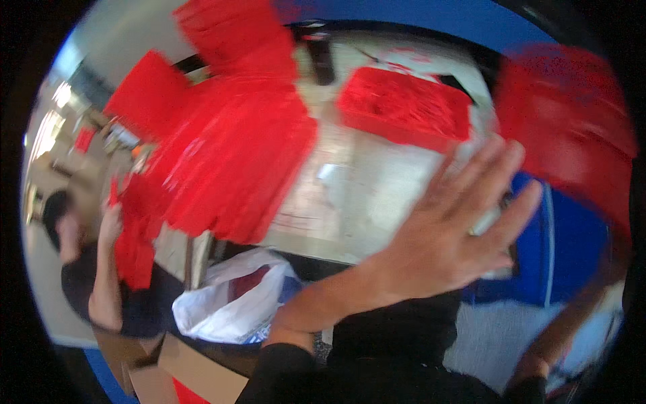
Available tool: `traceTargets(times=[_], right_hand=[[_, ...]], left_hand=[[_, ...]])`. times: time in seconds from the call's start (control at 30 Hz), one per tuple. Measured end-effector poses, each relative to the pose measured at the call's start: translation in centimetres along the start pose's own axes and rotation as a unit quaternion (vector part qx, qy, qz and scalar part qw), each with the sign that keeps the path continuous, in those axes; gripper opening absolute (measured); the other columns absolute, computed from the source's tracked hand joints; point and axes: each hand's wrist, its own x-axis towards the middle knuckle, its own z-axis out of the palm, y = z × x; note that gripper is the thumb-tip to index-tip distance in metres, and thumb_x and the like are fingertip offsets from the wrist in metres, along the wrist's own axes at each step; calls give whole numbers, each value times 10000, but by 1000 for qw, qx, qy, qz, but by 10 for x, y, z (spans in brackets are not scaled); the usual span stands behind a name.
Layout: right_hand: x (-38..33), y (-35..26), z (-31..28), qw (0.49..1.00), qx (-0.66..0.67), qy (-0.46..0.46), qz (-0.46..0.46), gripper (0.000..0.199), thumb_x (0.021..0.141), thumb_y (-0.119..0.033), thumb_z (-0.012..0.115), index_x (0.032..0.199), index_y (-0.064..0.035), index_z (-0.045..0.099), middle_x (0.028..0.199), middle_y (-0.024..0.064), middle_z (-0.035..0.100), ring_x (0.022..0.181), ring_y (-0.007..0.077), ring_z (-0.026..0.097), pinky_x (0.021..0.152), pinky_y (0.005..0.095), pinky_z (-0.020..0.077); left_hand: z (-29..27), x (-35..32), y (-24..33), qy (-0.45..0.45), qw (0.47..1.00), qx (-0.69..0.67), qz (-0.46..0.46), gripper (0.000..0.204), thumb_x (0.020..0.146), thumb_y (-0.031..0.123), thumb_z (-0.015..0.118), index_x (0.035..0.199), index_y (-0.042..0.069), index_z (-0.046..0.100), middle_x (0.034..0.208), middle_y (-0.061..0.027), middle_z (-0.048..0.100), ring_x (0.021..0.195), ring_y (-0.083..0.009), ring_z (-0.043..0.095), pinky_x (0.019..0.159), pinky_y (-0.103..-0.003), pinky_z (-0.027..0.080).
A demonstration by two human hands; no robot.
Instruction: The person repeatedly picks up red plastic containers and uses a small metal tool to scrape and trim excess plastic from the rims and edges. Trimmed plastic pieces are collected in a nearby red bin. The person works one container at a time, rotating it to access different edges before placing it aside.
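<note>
My left hand (464, 215) reaches across from the lower middle, palm down, with a ring on one finger. Its fingers are spread and nothing is in them; the fingertips lie close to a large, shiny red plastic-looking thing (565, 121) at the right. My right forearm (572, 330) rises from the lower right to the lower edge of that red thing. The right hand's fingers are hidden and blurred there, so its hold on the red thing is unclear. Beyond my left hand, a red tray (404, 131) filled with tangled red strips rests on a pale table (383, 175).
A wide heap of red sheets or strips (235, 148) covers the table's left side. Behind it stands a dark bottle (319, 57). A white plastic bag (229, 303) hangs at the near edge, above cardboard boxes (195, 367). At left, another person (87, 262) handles red material. Blue bin (572, 249) lies right.
</note>
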Motion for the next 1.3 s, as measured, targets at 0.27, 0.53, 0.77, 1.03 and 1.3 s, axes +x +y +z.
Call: traceTargets(times=[0.27,0.53,0.77,1.03,1.3], right_hand=[[-98,15,242,893,400,-184,94,737,782,-150,851,1409,-51,476,1351,65,598,1176,248,614,981,400,511],[-67,50,195,922,-334,8,-195,438,843,-102,708,1249,-85,545,1154,153,605,1022,381,624,805,463,544],[-34,80,160,912,-400,-31,-79,161,944,-89,552,1088,-30,591,1051,221,605,952,427,642,794,515,537],[55,-33,177,939,-256,-80,-216,140,875,-18,681,1013,-31,699,946,161,668,861,318,672,753,370,546],[230,-57,352,851,-474,-134,-180,279,884,-309,708,1002,-56,709,1058,203,706,991,373,689,836,485,557]], left_hand=[[-48,-151,-1,-237,943,162,-166,236,789,234,809,897,62,690,602,-87,609,528,-273,626,513,-389,481],[-55,-220,-16,-331,900,237,-156,238,715,161,771,886,46,651,656,-73,610,603,-247,635,555,-378,490],[-46,-214,-27,-359,907,206,-82,268,683,189,772,888,60,660,691,-48,626,649,-206,636,580,-350,508],[-12,-186,-37,-384,908,151,-67,195,728,177,703,887,77,651,650,-1,559,625,-166,611,541,-306,503],[4,-179,-19,-394,888,111,-208,157,810,212,617,916,97,634,782,-16,607,760,-176,644,635,-313,537]])
